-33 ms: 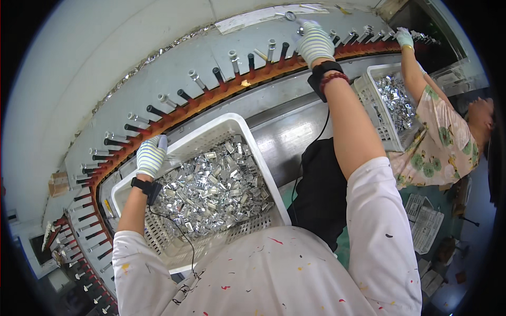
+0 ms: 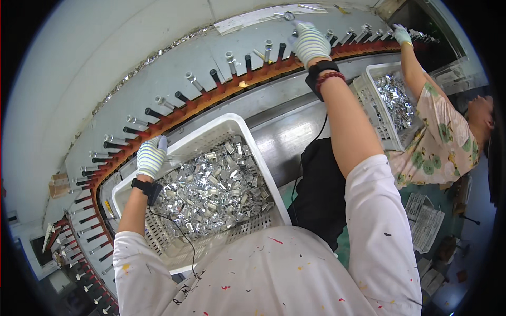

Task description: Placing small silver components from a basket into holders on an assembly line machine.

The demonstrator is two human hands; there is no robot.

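Note:
My right hand (image 2: 312,43), in a striped glove, reaches to the far row of upright posts. Its fingers close round a silver-topped post (image 2: 294,33), mostly covered by the glove. My left hand (image 2: 150,157), gloved the same way, is at the far left rim of a white plastic basket (image 2: 240,122). Its fingers are drawn together, and whatever they hold is hidden. Small shiny silver metal parts (image 2: 213,184) fill the basket. Black posts (image 2: 214,77) and silver-capped posts (image 2: 230,59) alternate along a curved orange-brown track (image 2: 243,79).
At the right a co-worker's gloved hand (image 2: 402,35) touches posts on the same track, beside another white basket (image 2: 391,139) of silver parts. A cable (image 2: 318,134) hangs from my right wrist. A round-headed tool (image 2: 289,16) lies beyond the track.
The posts have shifted slightly left along the track, and my right hand has moved left with them. My left hand and the basket stay put. The co-worker's hand has shifted a little.

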